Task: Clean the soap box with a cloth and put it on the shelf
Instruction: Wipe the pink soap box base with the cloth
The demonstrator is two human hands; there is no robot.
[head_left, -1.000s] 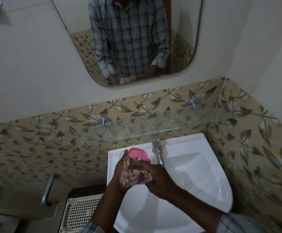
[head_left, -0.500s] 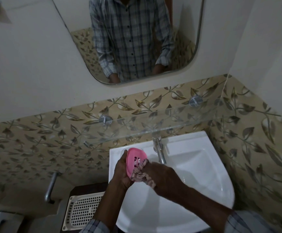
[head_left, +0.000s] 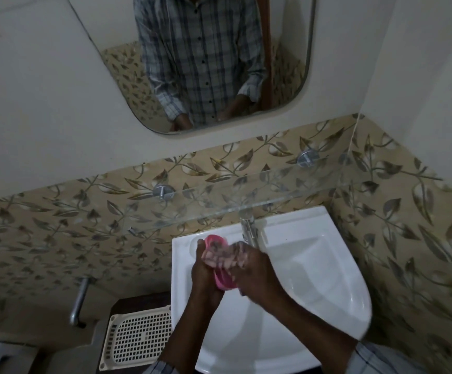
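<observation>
Over the white sink, my left hand (head_left: 204, 273) grips the pink soap box (head_left: 223, 282), which stands on edge between both hands. My right hand (head_left: 254, 273) holds a patterned pink-and-white cloth (head_left: 223, 255) pressed over the upper part of the box. Only the box's top rim and lower end show; the rest is hidden by cloth and fingers. The glass shelf (head_left: 246, 201) is fixed to the leaf-patterned tiles just above and behind my hands.
The sink (head_left: 314, 279) fills the corner, with a chrome tap (head_left: 249, 229) at its back right of my hands. A cream perforated basket (head_left: 138, 337) sits on a dark stand to the left. A mirror (head_left: 206, 63) hangs above. A metal bar (head_left: 77, 300) sticks out lower left.
The cloth has moved up over the box's upper part, covering the face that showed half a second ago. Both hands have shifted slightly lower over the sink.
</observation>
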